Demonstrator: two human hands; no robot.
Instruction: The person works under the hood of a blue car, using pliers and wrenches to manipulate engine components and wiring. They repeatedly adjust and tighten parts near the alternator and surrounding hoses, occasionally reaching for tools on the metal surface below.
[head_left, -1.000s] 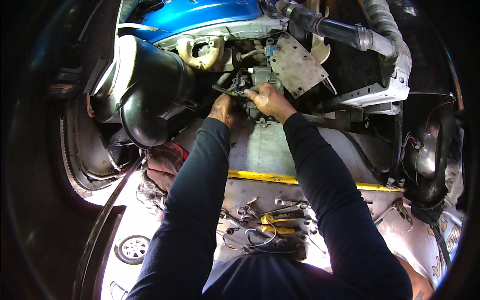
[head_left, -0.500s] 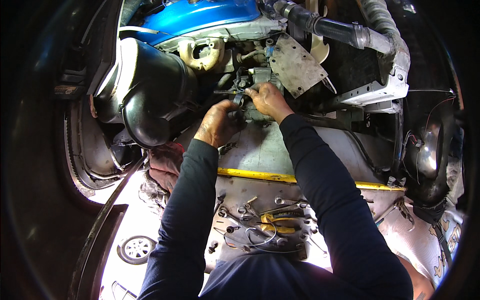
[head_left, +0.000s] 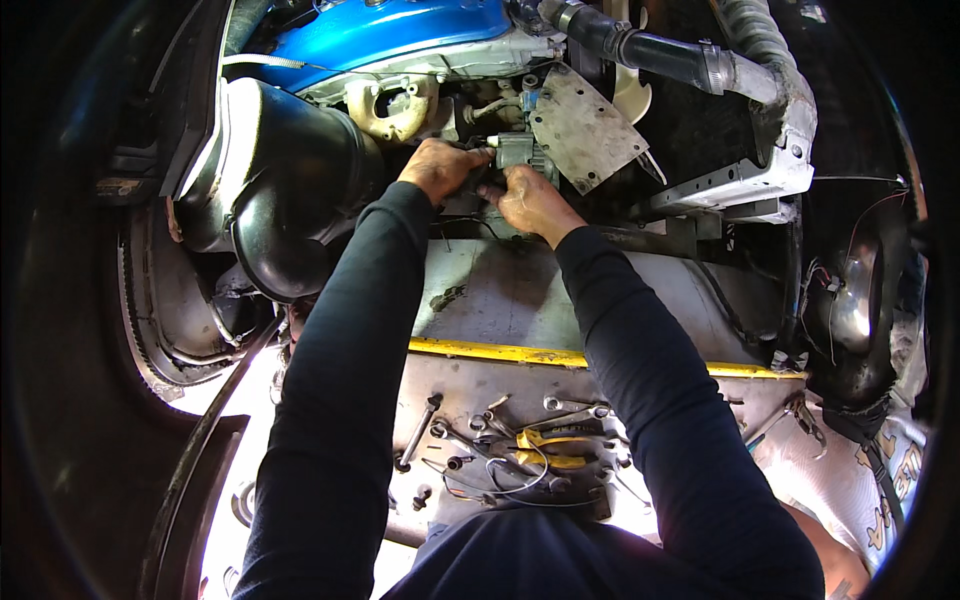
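Observation:
Both my hands are reaching into an engine bay, close together beside a grey ribbed metal housing (head_left: 515, 150). My left hand (head_left: 442, 170) is closed, with its thumb and fingers pressed toward the left side of that housing; what they pinch is hidden. Just below the housing, my right hand (head_left: 530, 202) has its fingers curled inward toward the left hand. Its fingertips sit in shadow, so whatever it grips cannot be made out. A flat, stained metal plate (head_left: 585, 130) with holes tilts to the right of the housing. Behind my left hand is a cream-coloured manifold (head_left: 395, 112).
A blue engine cover (head_left: 390, 35) lies at the far side. Left stands a big black air duct (head_left: 290, 190); right, a metal bracket (head_left: 745, 180) below a black hose (head_left: 660, 55). Nearer, a yellow bar (head_left: 500, 352) crosses, with wrenches (head_left: 575, 408) and yellow-handled pliers (head_left: 550, 450) before it.
My left hand has moved forward, from below the housing to its left side. A small ring-like metal piece seen between the hands is now hidden. My right hand has dropped slightly.

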